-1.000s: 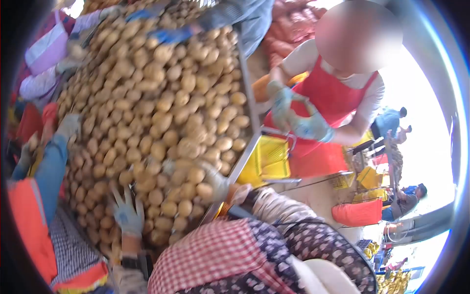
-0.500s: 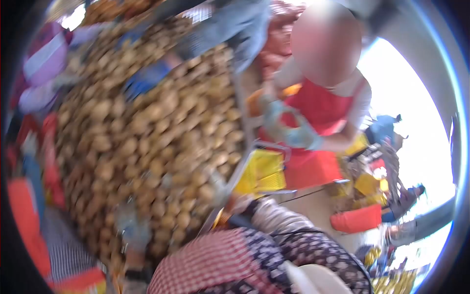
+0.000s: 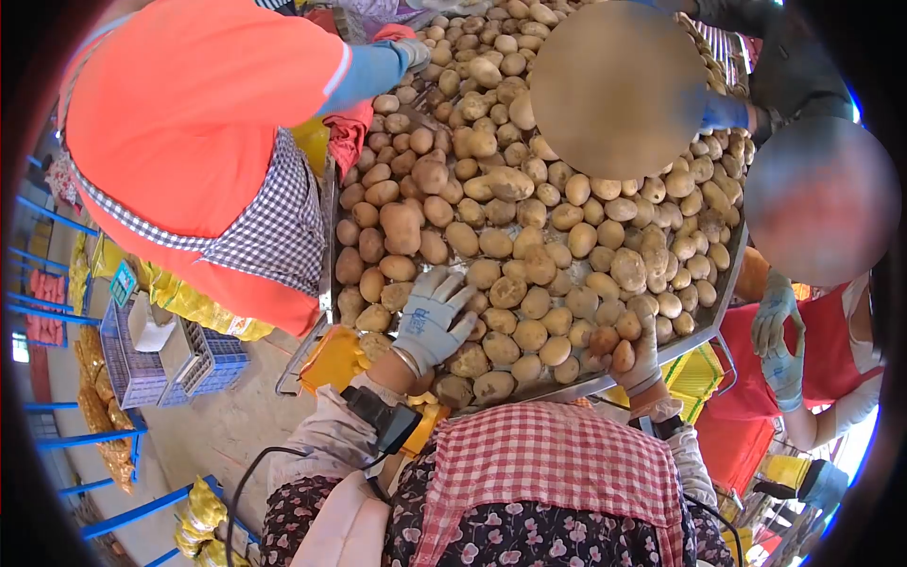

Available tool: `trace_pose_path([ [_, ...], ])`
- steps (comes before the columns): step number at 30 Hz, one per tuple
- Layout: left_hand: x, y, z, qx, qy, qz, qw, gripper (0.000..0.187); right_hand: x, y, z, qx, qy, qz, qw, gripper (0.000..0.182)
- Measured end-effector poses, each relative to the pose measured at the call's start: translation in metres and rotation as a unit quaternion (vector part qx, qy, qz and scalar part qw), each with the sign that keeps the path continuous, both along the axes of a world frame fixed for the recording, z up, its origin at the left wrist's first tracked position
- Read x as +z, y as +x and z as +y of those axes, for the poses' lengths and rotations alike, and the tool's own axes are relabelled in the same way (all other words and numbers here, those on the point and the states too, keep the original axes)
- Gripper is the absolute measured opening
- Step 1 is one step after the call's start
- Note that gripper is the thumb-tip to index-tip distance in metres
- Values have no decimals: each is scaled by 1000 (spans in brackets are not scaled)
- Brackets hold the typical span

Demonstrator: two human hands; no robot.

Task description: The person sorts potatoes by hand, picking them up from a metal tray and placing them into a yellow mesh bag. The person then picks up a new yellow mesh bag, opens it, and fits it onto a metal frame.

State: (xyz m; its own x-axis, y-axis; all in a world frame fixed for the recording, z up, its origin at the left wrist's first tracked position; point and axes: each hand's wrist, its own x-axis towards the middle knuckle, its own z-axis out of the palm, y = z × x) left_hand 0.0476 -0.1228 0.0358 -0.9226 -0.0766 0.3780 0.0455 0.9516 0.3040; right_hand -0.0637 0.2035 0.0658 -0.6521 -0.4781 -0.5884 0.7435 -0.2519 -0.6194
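Gingham [image 3: 557, 444] in red and white checks, the front of an apron, lies nearest. Just beyond it, the gloved left hand [image 3: 430, 329] rests on potatoes [image 3: 534, 302], its grip wide, fingers spread, palm down. The right hand [image 3: 645, 359], also gloved, stands at the near right edge with small reddish potatoes [image 3: 624, 355] against its inner side; whether its grip is closed on any, I cannot tell.

Each potato should feel firm, stiff and light enough for one hand, inclined to roll, its skin easily scuffed; best taken around the broad middle, fingertips curled beneath. They spread over the tabletop from the near rim [image 3: 694, 341] to the far end, crowded inside raised metal edges.

Beneath the right corner sits a yellow crate [image 3: 694, 378]; an orange basket [image 3: 333, 361] stands off the left one. Beside the tabletop, a person in an orange top [image 3: 208, 123] leans in at left, and a person in a red apron [image 3: 732, 402] stands at right. Farther left, bluish crates [image 3: 213, 359] rest on the floor [image 3: 250, 406], near blue rails [image 3: 142, 515]. At the far right, a blue glove [image 3: 724, 112] meets the potatoes.
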Motion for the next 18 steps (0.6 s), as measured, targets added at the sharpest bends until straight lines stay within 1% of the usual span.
trace_pose_path([
  [2,3,-10,-17,-20,178,6,984,38,20,7,-19,-70,33,-8,997,67],
  [3,21,-16,-31,40,135,15,990,50,9,3,-8,-33,-8,-22,999,67],
  [4,15,-27,-50,44,134,14,990,50,4,4,-5,-29,-9,-24,999,67],
  [5,3,-41,-69,164,82,60,981,57,1,5,-3,-9,5,5,1000,67],
  [6,1,-49,-76,280,30,103,954,64,3,4,-3,-7,2,-6,1000,68],
  [7,-4,-51,-72,281,33,103,954,64,6,2,-4,-6,0,-17,1000,68],
  [8,-8,-53,-63,243,83,72,964,67,10,1,-8,-5,0,-13,1000,68],
  [10,-12,-57,-39,165,178,10,970,72,17,2,-17,-29,74,-2,997,69],
  [11,-16,-54,-27,74,219,21,973,69,22,-1,-21,-35,50,-28,998,72],
  [12,-18,-52,-19,-16,259,32,965,67,17,-4,-19,-33,50,-29,998,72],
  [13,-19,-53,-25,-13,261,30,965,67,10,-7,-13,-19,24,-39,999,71],
  [14,-19,-55,-36,6,228,16,974,63,6,-8,-8,-7,-1,-49,999,70],
  [15,-20,-59,-43,22,196,1,980,60,8,-6,-9,-9,5,-52,999,70],
  [16,-22,-62,-48,162,61,78,982,54,11,-5,-14,-23,27,-41,999,69],
  [18,-19,-71,-74,264,-71,-7,962,53,11,-4,-17,-37,49,-29,998,68],
])
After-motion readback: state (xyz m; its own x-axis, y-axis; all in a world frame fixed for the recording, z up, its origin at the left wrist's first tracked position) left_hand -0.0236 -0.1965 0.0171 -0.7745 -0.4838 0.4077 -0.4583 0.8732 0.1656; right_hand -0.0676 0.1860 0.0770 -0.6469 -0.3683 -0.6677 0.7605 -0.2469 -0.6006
